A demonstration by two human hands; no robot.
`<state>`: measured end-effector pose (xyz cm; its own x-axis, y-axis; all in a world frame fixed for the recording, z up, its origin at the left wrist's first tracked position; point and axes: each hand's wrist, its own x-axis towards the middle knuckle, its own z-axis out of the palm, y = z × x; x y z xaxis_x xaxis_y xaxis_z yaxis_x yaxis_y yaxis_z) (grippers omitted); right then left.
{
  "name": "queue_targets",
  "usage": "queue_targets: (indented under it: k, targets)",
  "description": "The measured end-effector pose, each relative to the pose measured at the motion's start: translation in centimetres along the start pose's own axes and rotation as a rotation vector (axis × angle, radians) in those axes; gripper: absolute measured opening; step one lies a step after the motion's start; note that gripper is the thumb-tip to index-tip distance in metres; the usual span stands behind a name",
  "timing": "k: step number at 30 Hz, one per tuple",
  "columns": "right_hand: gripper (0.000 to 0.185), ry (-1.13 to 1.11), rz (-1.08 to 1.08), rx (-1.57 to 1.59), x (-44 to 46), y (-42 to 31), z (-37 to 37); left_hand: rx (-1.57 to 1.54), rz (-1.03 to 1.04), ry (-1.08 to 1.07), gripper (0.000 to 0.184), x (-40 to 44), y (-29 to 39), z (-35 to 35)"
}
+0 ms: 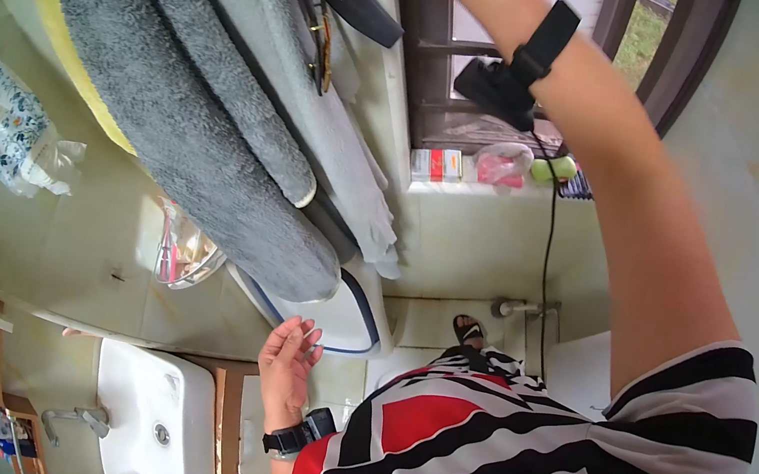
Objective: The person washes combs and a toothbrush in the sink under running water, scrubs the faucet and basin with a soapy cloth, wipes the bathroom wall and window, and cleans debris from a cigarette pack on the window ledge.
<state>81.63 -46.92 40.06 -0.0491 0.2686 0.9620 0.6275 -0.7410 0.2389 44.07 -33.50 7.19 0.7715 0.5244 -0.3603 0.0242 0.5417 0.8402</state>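
My left hand [288, 359] is just below the lower end of a thick grey towel [183, 142], palm up with its fingers loosely curved and apart. I see nothing in it, and I cannot tell whether the fingertips touch the towel. My right arm [649, 203] reaches up past the top edge, so the right hand is out of sight. A black strap with a small device [507, 92] sits round the right wrist, and a cable [547, 256] hangs from it. A lighter grey towel [335, 143] hangs beside the thick one.
A window with a dark frame [422, 52] is above a sill holding a small box [437, 165] and a pink packet [502, 164]. At lower left is a white washbasin [140, 388] with a tap [75, 419]. A floral bag [2, 120] and a wire basket [186, 254] hang on the wall.
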Motion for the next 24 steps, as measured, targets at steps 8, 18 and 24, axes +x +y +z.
queue_targets:
  k: [8, 18, 24]
  targets:
    - [0.015, -0.228, 0.178, 0.194, -14.6, -2.5, 2.0, 0.025, -0.062, -0.041, 0.023, 0.3, -0.8, 1.2]
    - [0.016, -0.424, 0.188, 0.348, -26.2, -2.9, 0.7, 0.074, -0.065, -0.021, 0.025, 0.4, -0.7, 2.6]
    - [0.009, -0.506, 0.274, 0.063, -29.4, 4.7, -1.9, 0.080, -0.080, -0.036, 0.026, 1.2, -1.4, 2.2]
